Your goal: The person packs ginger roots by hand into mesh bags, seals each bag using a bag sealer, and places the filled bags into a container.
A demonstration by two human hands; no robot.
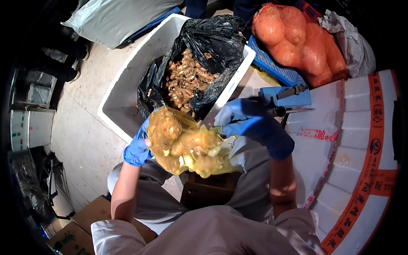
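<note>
White foam fills the right side of the room, a pale packed surface (357, 140) banded with orange printed tape; how many boxes make it up, I can't tell. At the centre, on the floor, sits one open foam box (121, 91). A single black plastic bag (214, 34) lies in it, mouth open, holding a heap of loose ginger (187, 80), too many knobs to count. One orange net sack (297, 42) bulges at the far right, beside a blue crate (276, 63), and one white sack (110, 21) lies at the far left. Smaller than those, the one yellow net bag (187, 144) is held up over the person's lap, just at the near edge of the foam box. Knobs of ginger show through its mesh, several of them, overlapping so that I can't count them. A blue device (289, 97) with a metal arm stands just right of the gloves. Of the two blue-gloved hands, the left hand (138, 148) cups the bag's left side, its fingers mostly hidden behind the mesh. The right hand (248, 121) has its fingers closed on the gathered netting at the bag's right end, with the filled part lying between both hands.
</note>
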